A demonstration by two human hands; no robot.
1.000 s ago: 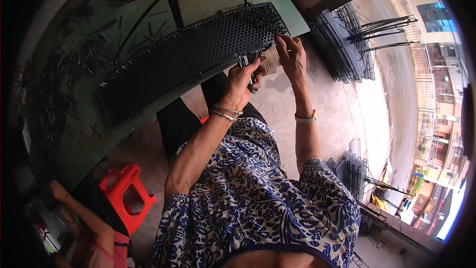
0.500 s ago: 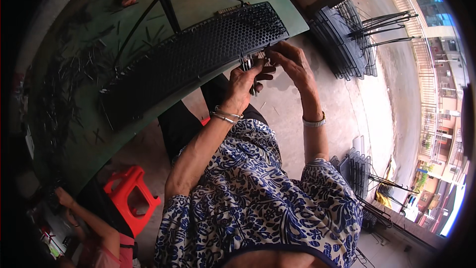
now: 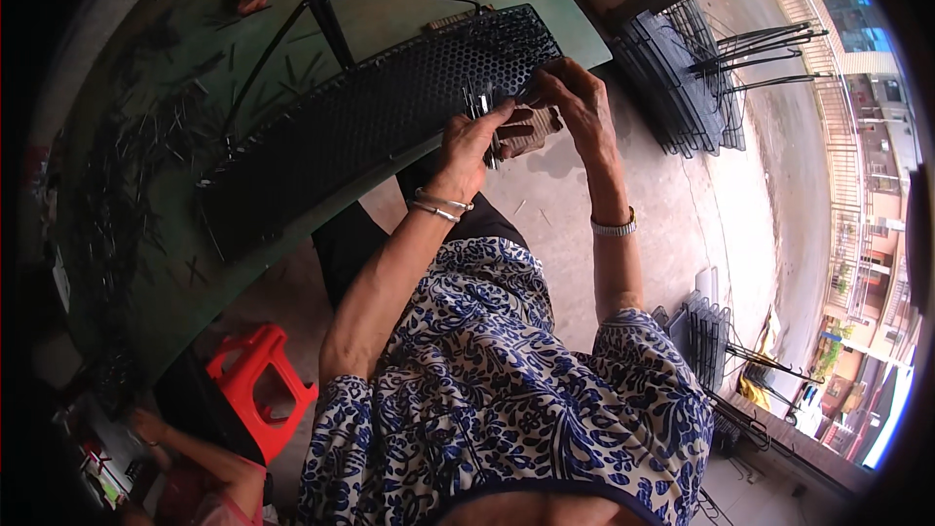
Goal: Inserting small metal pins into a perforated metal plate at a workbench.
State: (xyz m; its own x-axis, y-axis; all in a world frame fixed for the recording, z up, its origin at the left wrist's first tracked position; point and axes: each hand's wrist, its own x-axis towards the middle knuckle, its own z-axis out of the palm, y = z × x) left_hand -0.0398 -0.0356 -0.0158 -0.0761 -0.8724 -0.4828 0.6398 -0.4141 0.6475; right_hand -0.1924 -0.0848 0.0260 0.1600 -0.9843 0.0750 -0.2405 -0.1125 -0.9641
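A long black perforated metal panel (image 3: 390,102), with a black rod frame (image 3: 336,29) rising behind it, rests along the front of the green table (image 3: 185,287). My left hand (image 3: 466,153) is closed around a small bundle of thin metal strips (image 3: 479,102) just in front of the panel's right part. At the panel's right end, my right hand (image 3: 581,102) has its fingers pinched together near the edge. Whatever lies between those fingertips is too small to make out. A brownish ribbed piece (image 3: 534,131) shows below and between the two hands.
Many loose dark strips (image 3: 146,151) lie scattered over the table's left side. Black wire racks (image 3: 672,78) are stacked at the right, and more racks (image 3: 701,331) stand lower down. A red plastic stool (image 3: 263,385) and another person's arm (image 3: 200,453) are at lower left.
My right hand has shifted slightly up and left along the panel's end. My left hand has moved a little left, baring the brownish piece. The other person's arm has moved lower.
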